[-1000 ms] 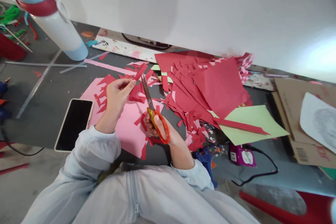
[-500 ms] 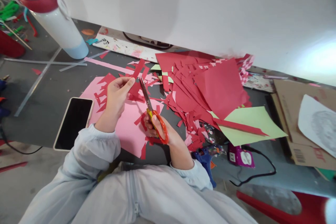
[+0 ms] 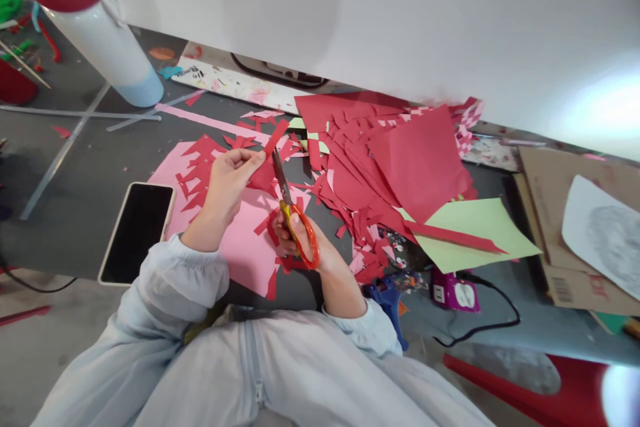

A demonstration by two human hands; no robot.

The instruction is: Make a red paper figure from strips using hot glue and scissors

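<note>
Between thumb and fingers, my left hand (image 3: pixel 230 180) pinches a short red paper strip (image 3: pixel 276 137), its free end pointing up and right. My right hand (image 3: pixel 300 233) is wrapped round the orange and yellow handles of a pair of scissors (image 3: pixel 283 183). The blades point away from me, right beside the strip, and look nearly closed; whether they touch the paper I cannot tell. Below both hands lies a pink paper sheet (image 3: pixel 245 233) with red paper pieces (image 3: pixel 203 157) on its upper left part.
A phone (image 3: pixel 137 233) lies left of the pink sheet. Behind it stands a bottle (image 3: pixel 107 47). Red paper sheets and scraps (image 3: pixel 415 160) are heaped at right, beside a light green sheet (image 3: pixel 475 233). A blue glue gun (image 3: pixel 387 303) and cardboard (image 3: pixel 580 213) are further right.
My left hand and the red strip have shifted slightly right, and the strip tilts more to the right. The scissor blades look more closed. The whole view has moved a little.
</note>
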